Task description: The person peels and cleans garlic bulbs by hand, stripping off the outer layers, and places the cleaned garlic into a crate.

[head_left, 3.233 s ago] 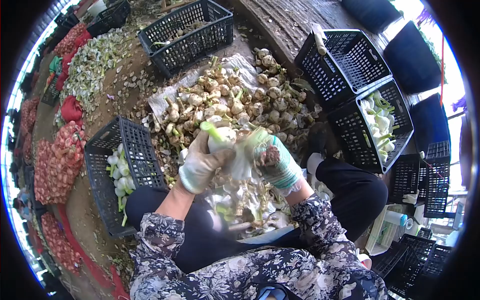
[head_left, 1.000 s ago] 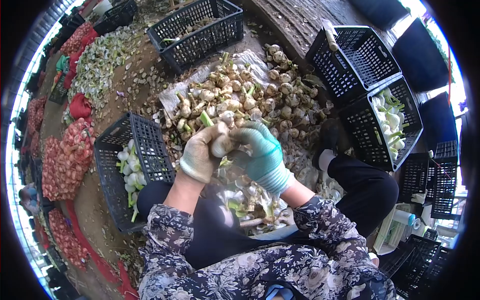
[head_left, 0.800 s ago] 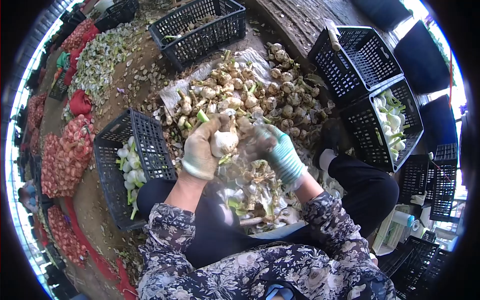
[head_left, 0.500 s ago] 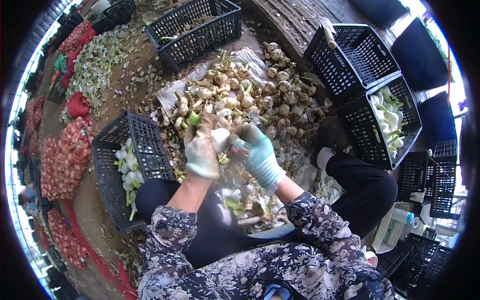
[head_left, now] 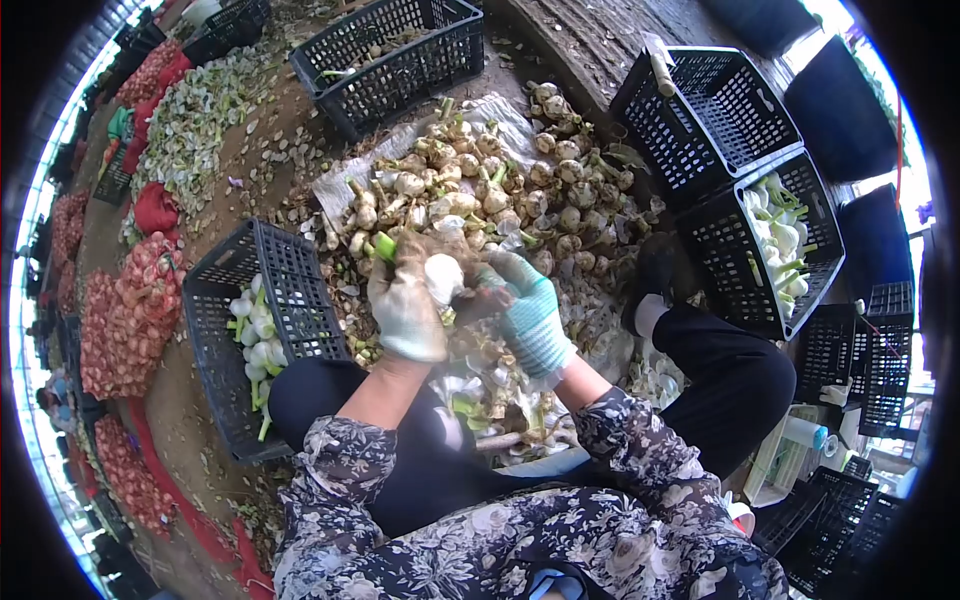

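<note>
Garlic bulb (head_left: pixel 443 278), pale and largely bare of skin, is between our two gloved hands at the near edge of the heap of unpeeled garlic (head_left: pixel 496 200), and we judge that we are stripping its outer layers. Far left of the heap we see red net bags (head_left: pixel 130 315). Between them and the heap, just beside our knee, sits the left crate (head_left: pixel 295 300), with clean white bulbs (head_left: pixel 262 350) inside, green stems attached. Our left hand (head_left: pixel 403 305), at the heap's near edge, is closed around the bulb, whose cut green stem (head_left: pixel 385 246) pokes out past the fingers on the far side. Nearer to us than the heap lie loose skins and stalk scraps (head_left: pixel 520 400). Our right hand (head_left: pixel 533 315) is just to the right of the bulb, its fingers curled and angled towards it; blur hides whether they pinch skin or are simply drawn together, so we cannot tell. Right of the heap stands the right crate (head_left: pixel 715 265), holding more whitened bulbs.

As we read it, the next move calls for a steady left-hand hold and a turn of the bulb, so that the right fingers can reach any skin left near the root and stem without bruising the flesh.
</note>
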The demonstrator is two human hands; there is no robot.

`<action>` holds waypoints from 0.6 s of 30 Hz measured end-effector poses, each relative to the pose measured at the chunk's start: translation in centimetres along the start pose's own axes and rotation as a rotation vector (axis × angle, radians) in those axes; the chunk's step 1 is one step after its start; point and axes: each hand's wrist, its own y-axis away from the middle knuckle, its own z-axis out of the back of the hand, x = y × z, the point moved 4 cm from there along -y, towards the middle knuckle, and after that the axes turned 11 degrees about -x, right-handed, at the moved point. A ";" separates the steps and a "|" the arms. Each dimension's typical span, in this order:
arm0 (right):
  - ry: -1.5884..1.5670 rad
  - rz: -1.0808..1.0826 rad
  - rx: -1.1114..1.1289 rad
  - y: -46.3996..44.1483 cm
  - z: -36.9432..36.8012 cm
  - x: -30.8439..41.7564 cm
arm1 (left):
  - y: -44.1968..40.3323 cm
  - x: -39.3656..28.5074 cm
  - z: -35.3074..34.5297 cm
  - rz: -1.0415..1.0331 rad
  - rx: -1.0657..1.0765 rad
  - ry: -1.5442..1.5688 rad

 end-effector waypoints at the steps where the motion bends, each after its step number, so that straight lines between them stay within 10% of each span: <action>1: 0.112 0.082 0.025 0.3 0.2 0.6 | -0.3 0.0 0.1 -0.037 0.020 0.011; 6: 0.281 -0.048 -0.050 0.8 -0.7 1.0 | 0.8 -1.5 -1.3 -0.850 0.201 -0.358; 10: 0.422 0.174 -0.125 0.5 -0.5 0.7 | 0.9 -2.1 -1.4 -0.735 0.259 -0.343; 14: 0.238 -0.045 -0.171 -2.0 1.4 -1.8 | 0.3 -0.9 -1.3 0.079 0.303 0.127; 15: 0.612 -0.045 -0.220 -3.1 3.6 -3.7 | -0.5 -0.3 -1.0 0.084 0.343 0.150; 18: 1.052 0.232 0.301 -2.8 6.2 -5.6 | -0.7 -0.9 -1.5 0.323 0.546 0.320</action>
